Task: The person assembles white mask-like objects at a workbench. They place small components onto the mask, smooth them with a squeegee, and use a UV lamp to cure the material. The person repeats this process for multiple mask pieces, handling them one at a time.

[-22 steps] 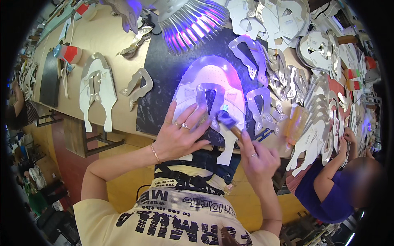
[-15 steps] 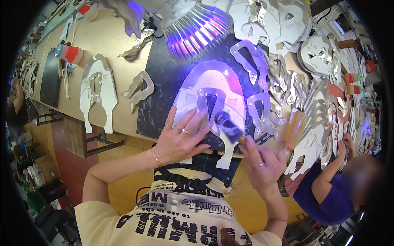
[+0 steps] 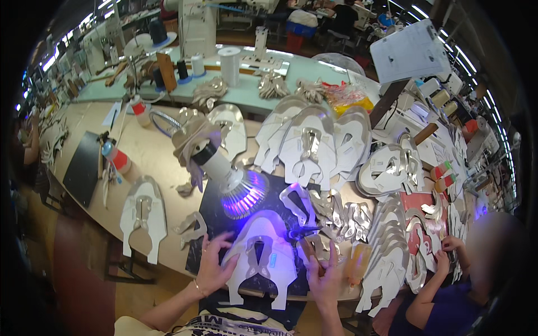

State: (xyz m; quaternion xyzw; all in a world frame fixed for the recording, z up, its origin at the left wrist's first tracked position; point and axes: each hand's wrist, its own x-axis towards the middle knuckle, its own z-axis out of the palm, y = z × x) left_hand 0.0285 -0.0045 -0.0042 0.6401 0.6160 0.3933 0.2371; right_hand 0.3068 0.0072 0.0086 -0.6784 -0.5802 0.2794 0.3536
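Note:
A white and silver shoe upper lies on the black mat in front of me, its top lit violet by the lamp just beyond it. My left hand is at the upper's left edge, fingers spread; whether the fingertips touch it I cannot tell. In my right hand, right of the upper, is a hammer with a dark head and a wooden handle, its head raised at the upper's right edge. A grey trim piece lies beyond the hammer.
Another upper rests to the left, near a curved grey piece. Fanned uppers and an amber bottle are on the right. Bottles with red stand far left. A co-worker's hands handle pieces at the right.
The view has tilted up, showing more of the table and room. My left hand has moved off the upper's middle to its left edge. The hammer has moved from over the upper to its right side.

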